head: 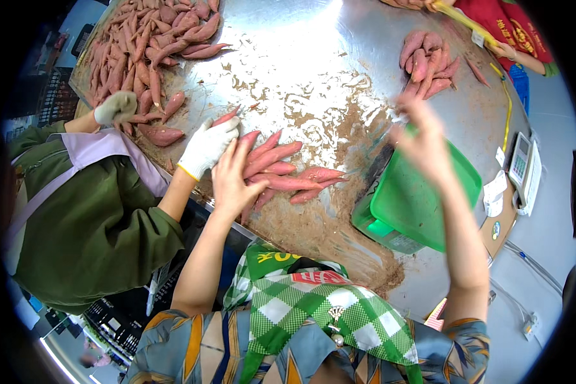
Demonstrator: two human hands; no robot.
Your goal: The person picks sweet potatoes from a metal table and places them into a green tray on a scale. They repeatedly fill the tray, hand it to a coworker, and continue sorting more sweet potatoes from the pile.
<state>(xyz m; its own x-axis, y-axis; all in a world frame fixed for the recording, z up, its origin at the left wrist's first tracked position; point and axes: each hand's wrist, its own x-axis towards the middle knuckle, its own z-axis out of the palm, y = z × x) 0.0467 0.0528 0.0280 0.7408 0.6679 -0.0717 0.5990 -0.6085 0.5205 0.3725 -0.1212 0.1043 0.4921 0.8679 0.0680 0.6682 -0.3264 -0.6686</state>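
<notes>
My left hand (233,180) rests with spread fingers against the left side of a small pile of pinkish-red sweet potatoes (281,182). Its thumb lies over the pile's edge. Blurred by motion, my right hand (422,137) is above the far end of a green plastic tub (408,206), with nothing visible in its fingers. The tub looks tilted on the metal table (288,62). Beyond that hand is another heap of sweet potatoes (427,62).
A co-worker's white-gloved hand (209,146), close to my left hand, holds a thin sweet potato (226,116). A large heap (139,48) covers the far left. Loose soil (312,235) coats the table. At right are a scale's keypad unit (519,161) and another person's arm (528,61).
</notes>
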